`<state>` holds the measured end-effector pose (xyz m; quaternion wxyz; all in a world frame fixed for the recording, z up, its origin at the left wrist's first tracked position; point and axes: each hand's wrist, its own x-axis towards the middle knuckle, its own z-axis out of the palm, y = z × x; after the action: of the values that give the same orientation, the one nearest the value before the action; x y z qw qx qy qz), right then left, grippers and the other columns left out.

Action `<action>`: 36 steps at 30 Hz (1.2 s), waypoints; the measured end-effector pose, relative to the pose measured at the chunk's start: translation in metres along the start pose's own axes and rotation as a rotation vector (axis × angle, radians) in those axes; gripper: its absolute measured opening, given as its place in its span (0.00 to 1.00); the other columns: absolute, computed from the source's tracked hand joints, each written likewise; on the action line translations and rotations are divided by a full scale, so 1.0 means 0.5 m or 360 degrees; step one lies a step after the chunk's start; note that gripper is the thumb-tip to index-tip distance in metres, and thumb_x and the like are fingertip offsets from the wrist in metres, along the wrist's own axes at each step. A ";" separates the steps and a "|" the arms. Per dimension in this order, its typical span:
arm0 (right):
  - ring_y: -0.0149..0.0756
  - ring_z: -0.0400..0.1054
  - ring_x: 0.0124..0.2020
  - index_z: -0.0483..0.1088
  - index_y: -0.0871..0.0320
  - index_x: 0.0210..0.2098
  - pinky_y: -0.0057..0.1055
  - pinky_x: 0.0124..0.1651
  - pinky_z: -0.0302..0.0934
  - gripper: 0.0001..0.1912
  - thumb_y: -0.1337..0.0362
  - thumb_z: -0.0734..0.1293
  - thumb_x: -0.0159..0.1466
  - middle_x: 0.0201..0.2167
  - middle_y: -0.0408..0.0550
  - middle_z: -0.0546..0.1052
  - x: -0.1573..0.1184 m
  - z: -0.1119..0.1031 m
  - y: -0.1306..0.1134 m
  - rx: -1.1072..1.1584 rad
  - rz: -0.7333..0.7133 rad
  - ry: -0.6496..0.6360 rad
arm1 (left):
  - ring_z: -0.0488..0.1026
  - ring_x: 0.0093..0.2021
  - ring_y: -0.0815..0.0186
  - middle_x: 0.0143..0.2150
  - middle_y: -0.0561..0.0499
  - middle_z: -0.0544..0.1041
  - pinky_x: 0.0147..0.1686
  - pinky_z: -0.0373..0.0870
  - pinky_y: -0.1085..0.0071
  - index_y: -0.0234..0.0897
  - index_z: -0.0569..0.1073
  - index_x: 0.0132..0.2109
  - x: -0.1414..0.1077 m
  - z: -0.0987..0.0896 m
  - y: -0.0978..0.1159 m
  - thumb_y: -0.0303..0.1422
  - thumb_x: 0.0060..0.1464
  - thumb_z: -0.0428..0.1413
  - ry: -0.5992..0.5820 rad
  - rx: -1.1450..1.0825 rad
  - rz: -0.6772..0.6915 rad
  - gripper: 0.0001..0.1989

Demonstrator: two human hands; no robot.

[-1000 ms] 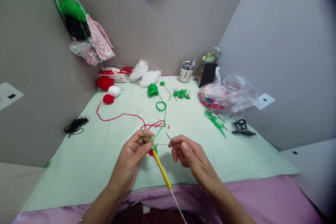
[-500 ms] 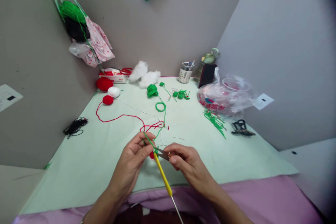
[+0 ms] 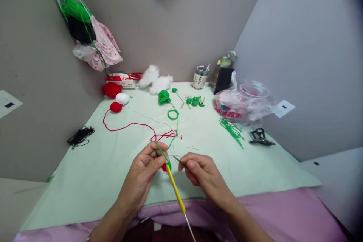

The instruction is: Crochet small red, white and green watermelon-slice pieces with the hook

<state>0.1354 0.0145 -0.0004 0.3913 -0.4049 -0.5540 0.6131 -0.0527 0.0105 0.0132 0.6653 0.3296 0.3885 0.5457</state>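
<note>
Your left hand (image 3: 146,167) has its fingers pinched on the green yarn (image 3: 161,151). A red bit (image 3: 164,167) and a yellow hook (image 3: 176,192) meet the yarn beside your fingers. Your right hand (image 3: 202,170) is squeezed on a thin metal tool (image 3: 179,160), its tip near the yarn. Past your hands, red string (image 3: 133,123) lies on the counter (image 3: 241,170), with white fluff (image 3: 161,84) at the back.

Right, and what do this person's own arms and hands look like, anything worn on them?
The left hand and right hand are ungloved, and no sleeves show on the left forearm or right forearm. A sliver of a band shows on the left at the bottom edge, too little to identify.
</note>
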 end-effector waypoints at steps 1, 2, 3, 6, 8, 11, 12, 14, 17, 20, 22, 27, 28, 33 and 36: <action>0.26 0.47 0.18 0.74 0.59 0.33 0.27 0.23 0.43 0.30 0.36 0.65 0.67 0.16 0.34 0.57 0.001 -0.008 0.000 -0.0008 -0.0013 0.0050 | 0.67 0.31 0.68 0.30 0.54 0.76 0.34 0.64 0.75 0.39 0.81 0.42 0.000 0.000 0.000 0.39 0.50 0.74 0.0005 0.0001 -0.0002 0.15; 0.26 0.47 0.18 0.74 0.59 0.34 0.27 0.22 0.43 0.31 0.35 0.64 0.68 0.16 0.34 0.57 0.003 -0.022 -0.001 -0.0040 -0.0036 0.0119 | 0.67 0.32 0.69 0.30 0.54 0.75 0.34 0.64 0.75 0.39 0.82 0.42 0.000 0.000 -0.001 0.39 0.50 0.73 0.0011 -0.0002 -0.0002 0.15; 0.26 0.47 0.17 0.74 0.59 0.34 0.27 0.22 0.44 0.32 0.35 0.62 0.68 0.16 0.34 0.57 0.006 -0.040 -0.002 -0.0096 -0.0072 0.0203 | 0.66 0.32 0.69 0.30 0.54 0.75 0.35 0.64 0.75 0.38 0.82 0.42 0.000 -0.001 -0.001 0.39 0.50 0.73 0.0020 -0.0006 -0.0003 0.15; 0.30 0.55 0.19 0.76 0.58 0.38 0.29 0.25 0.53 0.31 0.37 0.59 0.71 0.18 0.37 0.61 0.018 -0.114 -0.003 -0.0548 -0.0194 0.0569 | 0.66 0.32 0.69 0.30 0.55 0.74 0.35 0.64 0.75 0.38 0.82 0.43 -0.002 -0.004 -0.002 0.39 0.51 0.73 0.0062 -0.0020 -0.0020 0.15; 0.36 0.66 0.26 0.77 0.57 0.41 0.34 0.32 0.62 0.29 0.38 0.61 0.71 0.26 0.45 0.73 0.026 -0.157 0.001 -0.1089 -0.0326 0.0914 | 0.66 0.32 0.70 0.31 0.55 0.73 0.36 0.63 0.75 0.38 0.82 0.44 -0.001 -0.005 -0.002 0.38 0.53 0.72 0.0087 -0.0032 -0.0032 0.14; 0.54 0.74 0.48 0.76 0.57 0.55 0.50 0.51 0.68 0.28 0.41 0.67 0.69 0.49 0.61 0.79 0.025 -0.165 0.013 -0.1631 -0.0663 0.1095 | 0.67 0.32 0.69 0.32 0.55 0.72 0.36 0.64 0.74 0.38 0.81 0.44 0.004 0.000 -0.003 0.37 0.54 0.71 0.0101 -0.0044 -0.0040 0.13; 0.54 0.74 0.53 0.73 0.56 0.59 0.51 0.55 0.68 0.27 0.44 0.68 0.70 0.52 0.62 0.79 0.020 -0.151 0.016 -0.1639 -0.0780 0.0950 | 0.67 0.32 0.69 0.32 0.55 0.72 0.36 0.64 0.74 0.38 0.81 0.43 0.006 0.004 -0.005 0.37 0.54 0.71 0.0097 -0.0041 -0.0040 0.13; 0.48 0.74 0.55 0.65 0.52 0.68 0.43 0.56 0.70 0.29 0.53 0.70 0.71 0.54 0.58 0.78 0.005 -0.103 0.018 -0.1472 -0.0931 0.0465 | 0.67 0.33 0.68 0.33 0.54 0.72 0.38 0.64 0.73 0.37 0.81 0.43 0.011 0.013 -0.009 0.37 0.54 0.71 0.0084 -0.0019 -0.0026 0.13; 0.40 0.75 0.50 0.67 0.48 0.68 0.34 0.51 0.72 0.25 0.60 0.69 0.73 0.51 0.53 0.77 -0.013 -0.029 0.013 -0.1183 -0.1136 0.0135 | 0.67 0.35 0.67 0.33 0.54 0.73 0.39 0.65 0.72 0.37 0.81 0.43 0.014 0.028 -0.017 0.37 0.54 0.71 0.0058 0.0016 0.0026 0.13; 0.35 0.76 0.44 0.75 0.48 0.60 0.29 0.47 0.71 0.17 0.66 0.65 0.74 0.45 0.49 0.78 -0.013 0.008 0.003 -0.0922 -0.1111 0.0244 | 0.69 0.35 0.68 0.32 0.55 0.74 0.41 0.66 0.72 0.38 0.81 0.43 0.010 0.035 -0.024 0.38 0.55 0.71 0.0040 -0.0009 0.0056 0.13; 0.34 0.76 0.43 0.78 0.48 0.55 0.29 0.46 0.70 0.15 0.68 0.65 0.74 0.43 0.47 0.80 -0.005 0.016 -0.001 -0.0745 -0.1042 0.0365 | 0.71 0.36 0.68 0.33 0.56 0.75 0.42 0.67 0.72 0.40 0.81 0.47 0.005 0.033 -0.028 0.37 0.54 0.72 -0.0007 -0.0037 0.0033 0.15; 0.33 0.75 0.40 0.82 0.47 0.46 0.28 0.43 0.69 0.11 0.67 0.68 0.72 0.39 0.44 0.81 0.013 0.028 -0.002 -0.0326 -0.0864 0.0518 | 0.73 0.41 0.68 0.37 0.55 0.76 0.45 0.68 0.73 0.44 0.80 0.53 -0.005 0.020 -0.032 0.31 0.54 0.72 -0.0104 -0.0006 0.0012 0.20; 0.33 0.75 0.40 0.82 0.47 0.45 0.28 0.42 0.69 0.10 0.67 0.69 0.71 0.38 0.44 0.81 0.014 0.030 -0.002 -0.0277 -0.0827 0.0521 | 0.73 0.41 0.69 0.37 0.56 0.76 0.46 0.68 0.74 0.44 0.80 0.53 -0.006 0.018 -0.031 0.31 0.55 0.71 -0.0091 0.0008 0.0024 0.19; 0.33 0.75 0.35 0.84 0.50 0.37 0.28 0.38 0.69 0.06 0.68 0.76 0.62 0.34 0.44 0.81 0.019 0.032 -0.004 -0.0031 -0.0599 0.0528 | 0.73 0.30 0.74 0.38 0.56 0.77 0.36 0.67 0.75 0.44 0.80 0.54 -0.007 0.013 -0.029 0.32 0.56 0.71 -0.0071 0.0033 0.0035 0.19; 0.31 0.74 0.29 0.83 0.51 0.35 0.27 0.35 0.70 0.04 0.65 0.78 0.60 0.30 0.41 0.81 0.024 0.037 0.003 0.0291 -0.0446 0.0552 | 0.65 0.20 0.81 0.39 0.56 0.79 0.30 0.64 0.76 0.41 0.80 0.54 -0.010 0.018 -0.032 0.33 0.58 0.69 -0.0022 -0.0062 -0.0067 0.17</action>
<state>0.1138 0.0188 -0.0017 0.5970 -0.3861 -0.4715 0.5218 -0.0379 0.0027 0.0044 0.6856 0.3121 0.3800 0.5368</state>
